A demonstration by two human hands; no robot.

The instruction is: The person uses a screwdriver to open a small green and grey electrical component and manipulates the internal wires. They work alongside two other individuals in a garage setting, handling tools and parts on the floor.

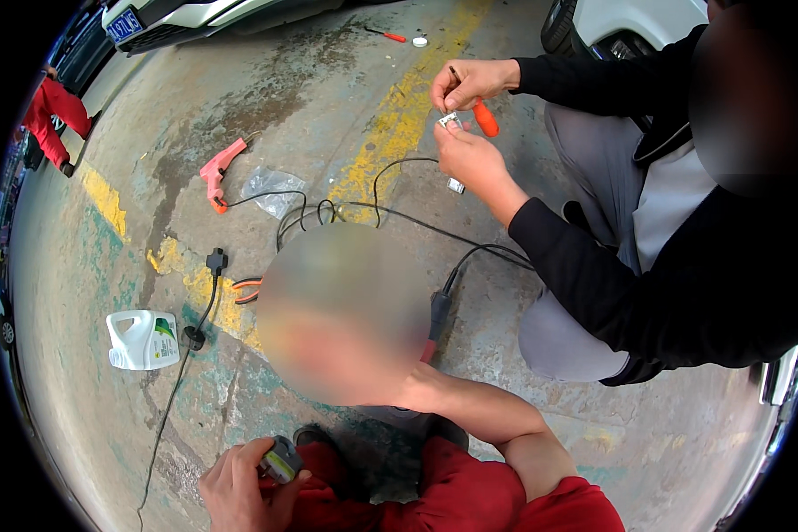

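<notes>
My left hand (pixel 244 486) is closed around a small boxy thing (pixel 283 459), dark grey with a yellow-green face, low in the view above my red trouser leg. From the lower right my bare right forearm (pixel 483 412) reaches across to the middle. A round blur covers my right hand, so its fingers and anything in them are hidden. Just right of the blur, a dark grey corded tool end (pixel 441 306) with a red part below it shows. Orange-and-black plier handles (pixel 247 290) stick out at the blur's left edge.
A person in black sleeves (pixel 585 275) crouches at right, holding a small whitish part (pixel 449 119) near an orange handle (pixel 486 119). Black cables (pixel 399 213), a pink-red gun-shaped tool (pixel 220 176), a plastic bag (pixel 273 189) and a white jug (pixel 144 340) lie about. Vehicles stand beyond.
</notes>
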